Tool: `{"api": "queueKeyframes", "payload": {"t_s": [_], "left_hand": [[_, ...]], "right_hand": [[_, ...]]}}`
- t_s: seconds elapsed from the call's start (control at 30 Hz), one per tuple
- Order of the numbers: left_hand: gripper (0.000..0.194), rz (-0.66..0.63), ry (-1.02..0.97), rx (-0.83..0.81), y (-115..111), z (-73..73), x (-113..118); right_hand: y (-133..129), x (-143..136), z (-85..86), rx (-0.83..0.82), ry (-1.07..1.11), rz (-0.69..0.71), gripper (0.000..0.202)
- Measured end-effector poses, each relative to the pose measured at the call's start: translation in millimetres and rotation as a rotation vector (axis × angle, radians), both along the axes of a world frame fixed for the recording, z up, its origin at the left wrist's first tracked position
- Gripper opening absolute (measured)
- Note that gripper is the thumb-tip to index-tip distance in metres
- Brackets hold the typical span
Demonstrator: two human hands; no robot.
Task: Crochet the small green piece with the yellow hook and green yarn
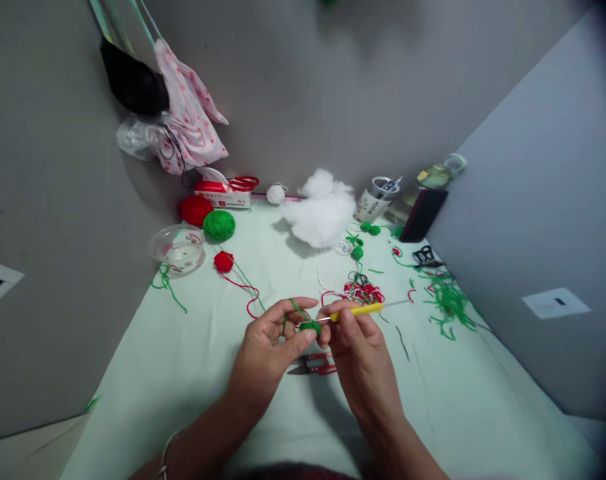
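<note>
Between the thumb and fingers of my left hand (267, 347) is a small green crochet piece (310, 327), with green yarn running up over the forefinger. My right hand (363, 363) grips a crochet hook (357, 312) by its yellow handle; its metal tip meets the green piece. Both hands are closed and nearly touch. Red-handled thread snips (315, 364) lie on the table just below them, partly covered by my right hand. A green strand leads back toward the green yarn ball (219, 226).
A red yarn ball (196, 211), a clear plastic tub (179, 249) and a small red crocheted piece (223, 261) are at left. White stuffing (323, 210) lies at the back. Yarn scraps (450, 303), a phone (423, 215) and a pen cup (377, 200) stand right.
</note>
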State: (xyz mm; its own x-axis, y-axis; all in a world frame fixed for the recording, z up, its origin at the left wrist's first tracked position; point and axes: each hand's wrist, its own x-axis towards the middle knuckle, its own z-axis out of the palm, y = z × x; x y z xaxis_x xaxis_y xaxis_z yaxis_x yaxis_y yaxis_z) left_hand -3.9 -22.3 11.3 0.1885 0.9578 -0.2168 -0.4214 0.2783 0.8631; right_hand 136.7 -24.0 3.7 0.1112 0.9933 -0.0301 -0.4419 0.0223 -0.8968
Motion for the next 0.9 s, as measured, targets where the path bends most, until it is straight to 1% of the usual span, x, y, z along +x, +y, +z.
{"api": "queueKeyframes", "payload": {"t_s": [0.07, 0.17, 0.2, 0.27, 0.3, 0.33, 0.43, 0.47, 0.5, 0.53, 0.57, 0.6, 0.63, 0.7, 0.73, 0.8, 0.9], "left_hand": [[0.025, 0.01, 0.039, 0.001, -2.1, 0.3, -1.9], [0.021, 0.043, 0.077, 0.007, -4.8, 2.5, -7.7], [0.02, 0.041, 0.072, 0.006, -6.3, 4.3, -10.5], [0.021, 0.032, 0.032, 0.002, -11.7, 10.1, -16.9], [0.021, 0.025, 0.005, -0.003, -15.9, 13.9, -19.9], [0.021, 0.028, -0.022, -0.007, -21.0, 18.3, -22.6], [0.02, -0.001, -0.102, 0.001, -39.6, 31.9, -26.7], [0.017, -0.015, -0.118, 0.019, -45.8, 36.0, -27.1], [0.015, -0.034, -0.128, 0.037, -51.4, 39.6, -27.5], [0.013, -0.048, -0.141, 0.052, -56.4, 42.8, -28.3], [0.011, -0.064, -0.151, 0.066, -60.6, 45.5, -29.9], [0.009, -0.074, -0.16, 0.077, -64.3, 47.8, -32.6], [0.007, -0.074, -0.165, 0.086, -67.6, 49.9, -36.5], [0.008, -0.047, -0.154, 0.095, -73.6, 53.4, -47.7], [0.01, -0.012, -0.145, 0.096, -76.5, 54.8, -54.6], [0.019, 0.074, -0.135, 0.065, -81.5, 56.5, -69.4], [0.029, 0.259, -0.105, 0.008, -84.7, 54.5, -90.8]], "right_hand": [[-4.5, -3.7, -1.5, 0.034, -0.058, -0.03, 0.022], [-11.7, -5.0, -3.4, 0.098, -0.159, -0.036, 0.021], [-14.0, -4.2, -3.6, 0.129, -0.196, -0.029, 0.02], [-18.5, -1.1, -2.6, 0.188, -0.275, 0.03, 0.014], [-20.8, 0.7, -1.3, 0.21, -0.316, 0.085, 0.014], [-23.3, 2.4, 0.7, 0.23, -0.36, 0.148, 0.02], [-32.2, 4.2, 9.7, 0.301, -0.49, 0.373, 0.055], [-35.4, 3.4, 13.1, 0.316, -0.534, 0.457, 0.061], [-38.5, 2.1, 16.1, 0.32, -0.582, 0.541, 0.065], [-41.3, 0.8, 18.3, 0.318, -0.632, 0.62, 0.063], [-43.6, -0.2, 19.6, 0.323, -0.678, 0.679, 0.057], [-45.4, -0.3, 19.7, 0.34, -0.725, 0.707, 0.051], [-46.6, 0.8, 18.6, 0.374, -0.774, 0.712, 0.046], [-47.6, 8.0, 13.4, 0.451, -0.887, 0.653, 0.041], [-47.8, 14.0, 10.0, 0.47, -0.957, 0.619, 0.04], [-48.2, 29.9, 3.1, 0.47, -1.089, 0.572, 0.038], [-49.7, 57.0, -5.3, 0.406, -1.196, 0.507, 0.029]]}}
